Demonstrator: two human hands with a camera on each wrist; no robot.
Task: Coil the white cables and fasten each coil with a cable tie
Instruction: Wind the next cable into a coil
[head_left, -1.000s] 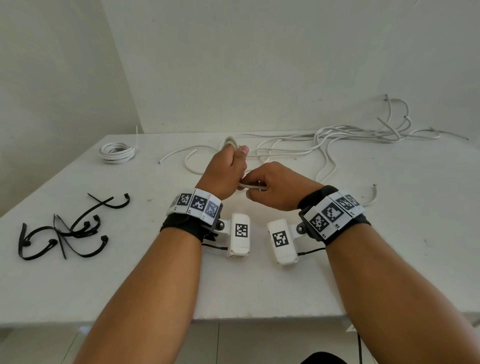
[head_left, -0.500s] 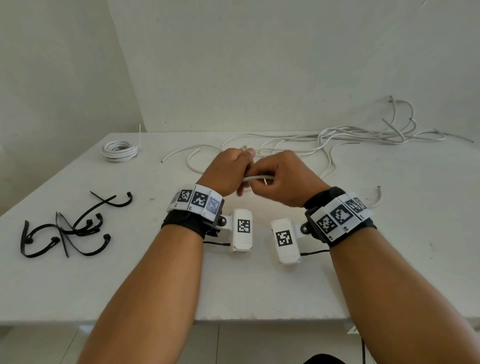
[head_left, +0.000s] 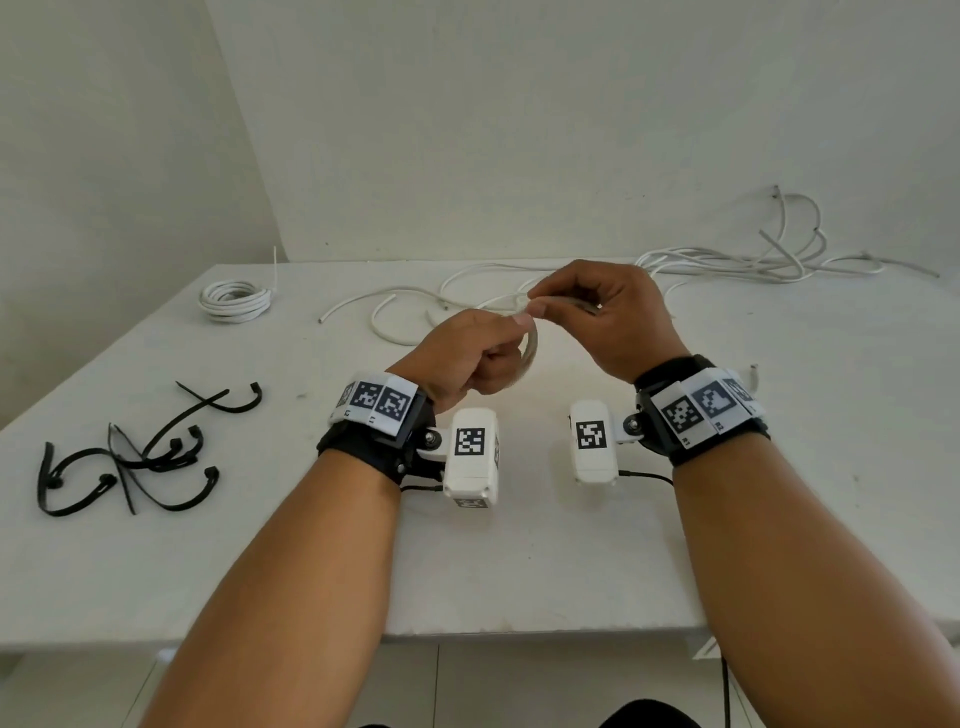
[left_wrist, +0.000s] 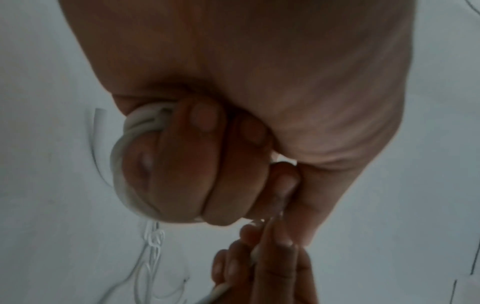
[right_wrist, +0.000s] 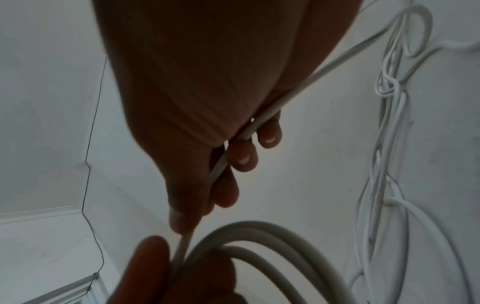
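My left hand (head_left: 483, 348) is curled round a small coil of white cable (head_left: 529, 351) above the middle of the table; in the left wrist view its loops (left_wrist: 122, 164) wrap round the fingers (left_wrist: 182, 164). Just to the right and slightly higher, my right hand (head_left: 597, 312) pinches the cable's free run (right_wrist: 262, 121) between thumb and fingers, close to the coil (right_wrist: 259, 238). Several black cable ties (head_left: 130, 457) lie loose at the table's left. A finished white coil (head_left: 236, 301) with a tie sits at the far left.
A tangle of loose white cables (head_left: 753, 260) spreads along the back right of the white table (head_left: 519, 571) against the wall. More cable ends (head_left: 395, 312) curve across the back centre. A short cable end (head_left: 754, 371) lies beside my right wrist.
My right hand has risen up and away from the left, drawing the cable over the coil. The left hand has turned a little, keeping hold of the coil.
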